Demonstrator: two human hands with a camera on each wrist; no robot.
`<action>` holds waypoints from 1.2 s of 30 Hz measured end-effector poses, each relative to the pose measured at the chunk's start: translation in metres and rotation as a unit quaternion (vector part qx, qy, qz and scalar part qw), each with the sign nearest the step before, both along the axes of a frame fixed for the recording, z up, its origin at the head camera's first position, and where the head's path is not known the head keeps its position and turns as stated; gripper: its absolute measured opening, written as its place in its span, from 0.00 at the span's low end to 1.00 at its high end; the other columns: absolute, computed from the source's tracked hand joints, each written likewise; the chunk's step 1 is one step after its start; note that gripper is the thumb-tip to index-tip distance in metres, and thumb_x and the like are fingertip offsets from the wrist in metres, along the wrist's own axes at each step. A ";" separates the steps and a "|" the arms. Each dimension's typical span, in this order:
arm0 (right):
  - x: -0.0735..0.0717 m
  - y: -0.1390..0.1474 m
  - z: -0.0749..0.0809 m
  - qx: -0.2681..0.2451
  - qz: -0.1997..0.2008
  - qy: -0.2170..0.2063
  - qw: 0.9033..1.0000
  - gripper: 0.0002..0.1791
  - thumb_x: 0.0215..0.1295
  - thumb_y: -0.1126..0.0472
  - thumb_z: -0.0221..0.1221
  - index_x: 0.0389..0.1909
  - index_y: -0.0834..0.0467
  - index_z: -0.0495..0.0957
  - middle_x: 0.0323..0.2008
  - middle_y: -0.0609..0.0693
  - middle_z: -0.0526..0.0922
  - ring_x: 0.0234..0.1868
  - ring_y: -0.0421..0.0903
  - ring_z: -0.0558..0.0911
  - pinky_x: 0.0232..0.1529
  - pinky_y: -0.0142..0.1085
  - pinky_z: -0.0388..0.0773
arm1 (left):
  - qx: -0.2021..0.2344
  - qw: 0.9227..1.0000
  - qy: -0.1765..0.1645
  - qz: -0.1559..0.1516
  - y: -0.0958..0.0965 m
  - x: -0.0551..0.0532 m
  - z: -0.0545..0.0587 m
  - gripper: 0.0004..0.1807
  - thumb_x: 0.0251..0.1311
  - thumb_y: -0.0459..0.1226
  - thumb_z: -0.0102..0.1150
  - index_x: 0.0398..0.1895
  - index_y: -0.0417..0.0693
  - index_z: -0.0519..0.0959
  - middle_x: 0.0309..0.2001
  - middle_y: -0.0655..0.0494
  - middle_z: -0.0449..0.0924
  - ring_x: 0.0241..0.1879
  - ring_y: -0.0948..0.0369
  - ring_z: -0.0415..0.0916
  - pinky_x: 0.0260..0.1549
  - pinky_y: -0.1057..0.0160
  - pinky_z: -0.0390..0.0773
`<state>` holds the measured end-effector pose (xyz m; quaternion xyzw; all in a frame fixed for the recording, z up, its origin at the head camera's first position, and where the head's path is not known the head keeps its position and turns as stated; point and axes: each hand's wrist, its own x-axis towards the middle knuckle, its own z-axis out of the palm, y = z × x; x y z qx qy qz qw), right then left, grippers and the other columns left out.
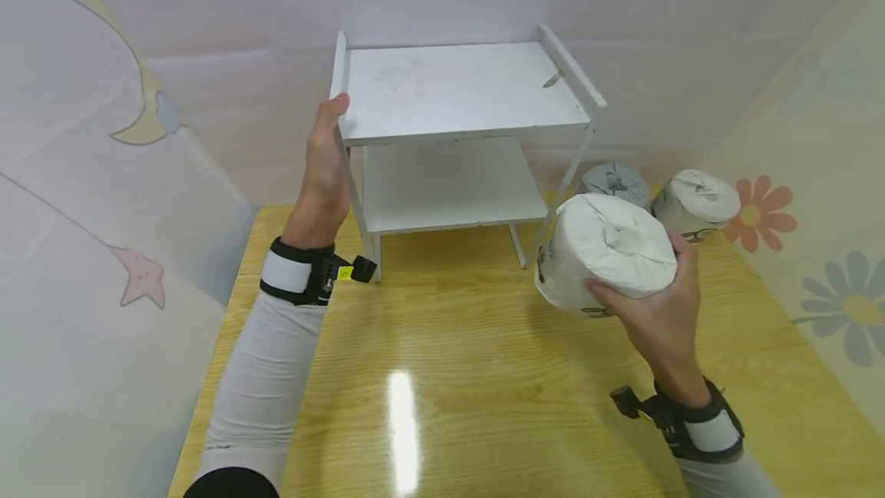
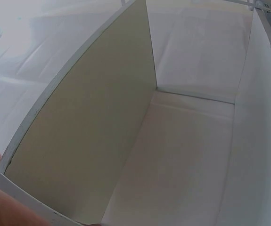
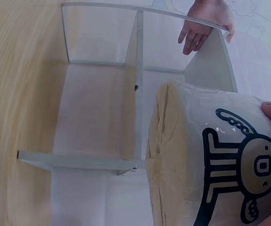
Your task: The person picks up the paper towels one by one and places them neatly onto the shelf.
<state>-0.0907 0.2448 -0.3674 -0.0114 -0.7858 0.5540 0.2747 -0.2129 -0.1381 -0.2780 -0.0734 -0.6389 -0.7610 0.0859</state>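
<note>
A white two-tier shelf rack [image 1: 456,91] stands on the wooden table. My left hand [image 1: 325,167] grips its left side frame near the upper board, thumb on the rim; in the right wrist view the fingers of that left hand [image 3: 203,26] reach inside the frame. In front of the rack's right side, my right hand [image 1: 660,321] holds a wrapped toilet paper roll [image 1: 608,244] above the table. Its white wrapper bears a black cartoon animal print, plain in the right wrist view on the roll [image 3: 229,160]. The left wrist view shows the rack's boards [image 2: 93,108] close up.
Behind the held roll, to the right of the rack, are a greyish wrapped roll [image 1: 611,179] and a white wrapped roll [image 1: 698,198]. Pale printed sheets [image 1: 816,214] surround the wooden table [image 1: 470,375] at left, back and right.
</note>
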 end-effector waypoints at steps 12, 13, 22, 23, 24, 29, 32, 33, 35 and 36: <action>-0.008 -0.024 0.012 -0.008 0.035 0.022 0.999 0.59 0.32 0.80 0.80 0.74 0.60 0.67 0.66 0.43 0.75 0.65 0.42 0.72 0.66 0.34 0.65 | -0.003 1.000 -0.002 -0.003 -0.002 0.000 0.000 0.36 0.75 0.57 0.34 0.83 0.57 0.54 0.76 0.58 0.56 0.77 0.62 0.47 0.75 0.54 0.45; -0.010 -0.026 0.012 -0.011 0.040 0.027 0.999 0.59 0.32 0.79 0.80 0.73 0.61 0.68 0.66 0.43 0.75 0.65 0.42 0.72 0.66 0.35 0.65 | -0.002 1.000 -0.002 -0.003 -0.001 -0.001 0.000 0.37 0.75 0.57 0.34 0.83 0.57 0.54 0.76 0.57 0.56 0.77 0.62 0.47 0.75 0.54 0.45; -0.020 -0.044 0.018 -0.009 0.057 0.032 0.998 0.57 0.34 0.77 0.82 0.72 0.63 0.68 0.64 0.43 0.76 0.65 0.42 0.73 0.67 0.35 0.66 | 0.000 1.000 0.002 -0.002 0.001 -0.002 -0.001 0.39 0.74 0.56 0.34 0.85 0.54 0.51 0.79 0.57 0.53 0.78 0.62 0.46 0.76 0.53 0.44; -0.021 -0.046 0.018 -0.011 0.059 0.029 0.998 0.57 0.34 0.76 0.82 0.72 0.63 0.68 0.64 0.43 0.76 0.65 0.42 0.73 0.68 0.35 0.66 | 0.000 1.000 0.001 -0.001 0.001 -0.002 -0.001 0.39 0.74 0.56 0.34 0.85 0.54 0.51 0.79 0.57 0.52 0.78 0.63 0.45 0.76 0.53 0.43; -0.022 -0.048 0.019 -0.014 0.063 0.027 0.998 0.57 0.34 0.76 0.82 0.72 0.63 0.68 0.64 0.43 0.76 0.65 0.42 0.73 0.68 0.35 0.66 | -0.001 1.000 0.000 -0.001 0.001 -0.002 -0.001 0.39 0.74 0.56 0.34 0.85 0.54 0.50 0.80 0.58 0.51 0.78 0.63 0.44 0.76 0.53 0.42; -0.029 -0.060 0.018 -0.030 0.087 0.024 0.995 0.58 0.36 0.76 0.82 0.74 0.61 0.66 0.67 0.47 0.76 0.67 0.43 0.73 0.70 0.37 0.66 | -0.001 1.000 -0.003 0.000 0.001 -0.001 0.000 0.38 0.75 0.56 0.34 0.84 0.54 0.52 0.79 0.57 0.53 0.78 0.62 0.45 0.76 0.54 0.43; -0.033 -0.068 0.017 -0.028 0.099 0.017 0.995 0.59 0.36 0.74 0.82 0.75 0.60 0.65 0.67 0.49 0.76 0.66 0.43 0.73 0.69 0.37 0.66 | 0.002 1.000 -0.005 0.001 0.000 -0.001 0.000 0.38 0.75 0.56 0.34 0.85 0.55 0.51 0.79 0.57 0.52 0.78 0.63 0.45 0.76 0.54 0.43; -0.035 -0.071 0.017 -0.025 0.103 0.013 0.994 0.59 0.36 0.74 0.82 0.75 0.60 0.65 0.67 0.50 0.76 0.66 0.43 0.73 0.69 0.37 0.66 | 0.003 1.000 -0.007 0.002 -0.001 0.000 0.000 0.38 0.75 0.56 0.34 0.85 0.55 0.51 0.79 0.58 0.51 0.78 0.63 0.45 0.76 0.54 0.42; -0.038 -0.078 0.016 -0.024 0.113 0.006 0.993 0.59 0.37 0.72 0.83 0.75 0.61 0.64 0.67 0.52 0.77 0.66 0.43 0.74 0.69 0.38 0.66 | 0.004 1.000 -0.007 0.003 -0.002 0.000 0.000 0.38 0.75 0.56 0.34 0.85 0.55 0.50 0.80 0.58 0.50 0.78 0.64 0.44 0.77 0.53 0.40; -0.040 -0.081 0.015 -0.023 0.116 0.002 0.993 0.59 0.37 0.72 0.83 0.75 0.61 0.64 0.67 0.52 0.76 0.66 0.43 0.74 0.69 0.38 0.66 | 0.004 1.000 -0.008 0.005 -0.002 0.000 0.000 0.39 0.75 0.56 0.34 0.85 0.55 0.50 0.81 0.59 0.49 0.78 0.64 0.43 0.77 0.53 0.39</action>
